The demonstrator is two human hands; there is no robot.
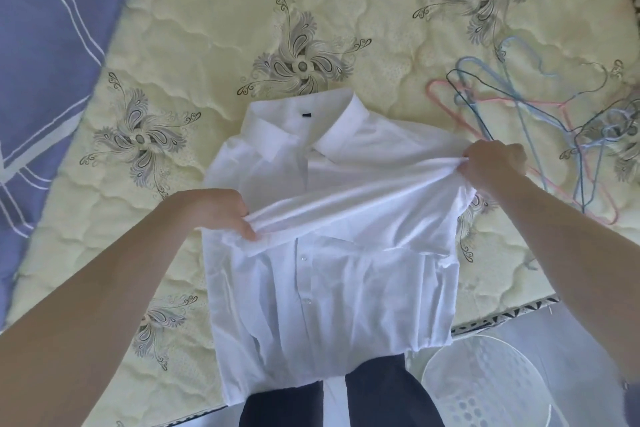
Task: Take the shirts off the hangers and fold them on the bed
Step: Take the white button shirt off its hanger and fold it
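Observation:
A white button-up shirt (329, 253) lies front side up on the cream quilted mattress (214, 38), collar pointing away from me, its lower part hanging over the near edge. My left hand (221, 211) pinches the shirt's left side at mid-body. My right hand (491, 163) grips the right side. Between the two hands a fold of cloth is lifted and stretched across the shirt. Several thin wire hangers (540, 121), pink, light blue and dark, lie in a loose heap on the mattress to the right of the shirt.
A blue bedcover with white stripes (45, 62) is bunched along the left. A white perforated laundry basket (485, 388) stands on the floor by the bed's near right edge. My dark trousers (381, 399) show below the shirt.

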